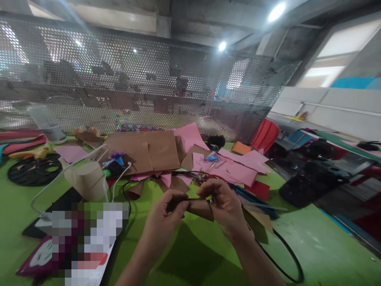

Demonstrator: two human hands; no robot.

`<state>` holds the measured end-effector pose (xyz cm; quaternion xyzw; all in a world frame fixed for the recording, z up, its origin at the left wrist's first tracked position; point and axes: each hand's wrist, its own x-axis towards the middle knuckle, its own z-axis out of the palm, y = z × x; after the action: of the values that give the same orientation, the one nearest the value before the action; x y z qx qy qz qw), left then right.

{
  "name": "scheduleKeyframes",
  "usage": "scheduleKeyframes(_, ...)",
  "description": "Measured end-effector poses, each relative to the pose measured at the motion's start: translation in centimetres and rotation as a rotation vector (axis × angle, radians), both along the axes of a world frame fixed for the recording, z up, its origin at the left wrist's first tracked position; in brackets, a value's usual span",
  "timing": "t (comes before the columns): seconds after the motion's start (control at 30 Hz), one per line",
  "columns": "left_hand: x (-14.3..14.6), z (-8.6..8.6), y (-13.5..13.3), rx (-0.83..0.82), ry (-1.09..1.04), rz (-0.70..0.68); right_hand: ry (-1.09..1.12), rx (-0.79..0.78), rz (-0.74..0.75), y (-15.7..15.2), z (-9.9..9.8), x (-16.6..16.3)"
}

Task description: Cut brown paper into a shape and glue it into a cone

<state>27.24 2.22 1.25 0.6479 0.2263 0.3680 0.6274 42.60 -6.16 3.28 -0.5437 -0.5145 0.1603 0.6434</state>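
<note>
A small folded piece of brown paper (200, 209) is held in the air above the green table. My left hand (171, 212) pinches its left end between thumb and fingers. At the other end, my right hand (223, 208) grips it with curled fingers and thumb. The fingertips partly cover the paper's upper edge. Just beyond the hands lie brown paper scraps (174, 184) and pink paper sheets (228, 169). A large brown paper piece (160, 153) rests farther back.
To the left are a beige tape roll (89, 180), white cables, a black spool (34, 171) and a purple packet (37, 256). A black cable (293, 258) loops beside my right forearm. A perforated metal screen (143, 87) stands behind the green table (321, 246).
</note>
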Motion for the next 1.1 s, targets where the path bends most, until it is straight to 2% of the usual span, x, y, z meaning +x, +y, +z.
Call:
scheduleKeyframes(0.43,-0.07,0.09,-0.11,0.038,-0.045,-0.028,0.089,-0.016,0.077,-0.19,-0.23,0.00)
scheduleKeyframes(0.53,-0.08,0.29,-0.03,-0.017,-0.064,-0.049,0.107,-0.022,0.062,-0.17,-0.35,0.03)
scheduleKeyframes(0.73,-0.20,0.28,0.31,-0.232,-0.099,-0.110,0.162,0.029,0.110,-0.28,-0.43,0.28)
scheduleKeyframes(1.1,-0.27,0.51,0.11,-0.332,-0.155,-0.129,0.109,0.004,0.090,-0.39,-0.12,-0.03)
